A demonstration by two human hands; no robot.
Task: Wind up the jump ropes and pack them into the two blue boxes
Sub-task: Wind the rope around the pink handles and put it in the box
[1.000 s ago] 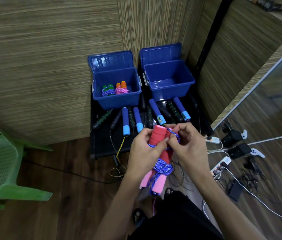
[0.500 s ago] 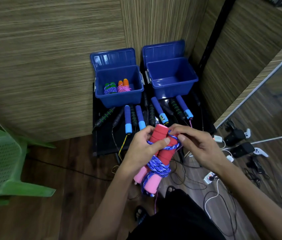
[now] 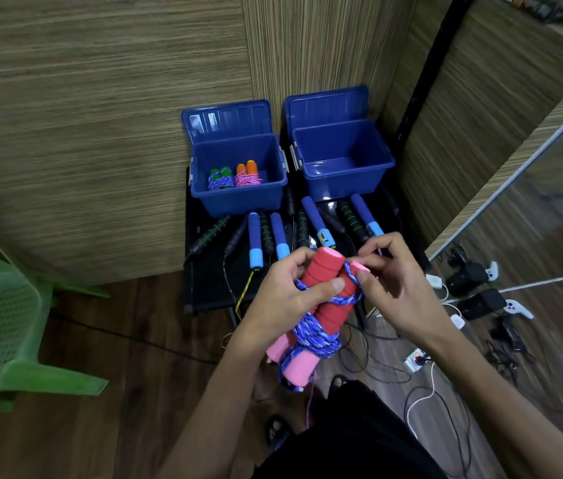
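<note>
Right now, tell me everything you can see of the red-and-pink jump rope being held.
The red-and-pink jump rope has two thick foam-looking handles, red at the upper end and pink at the lower, held side by side and tilted. A blue-and-white braided cord is wound in a thick bundle around their middle, with one strand crossing higher up. The left hand grips the handles, thumb pressed on the red foam; the right hand pinches the cord near the top. It is held in the air in front of the black low table.
</note>
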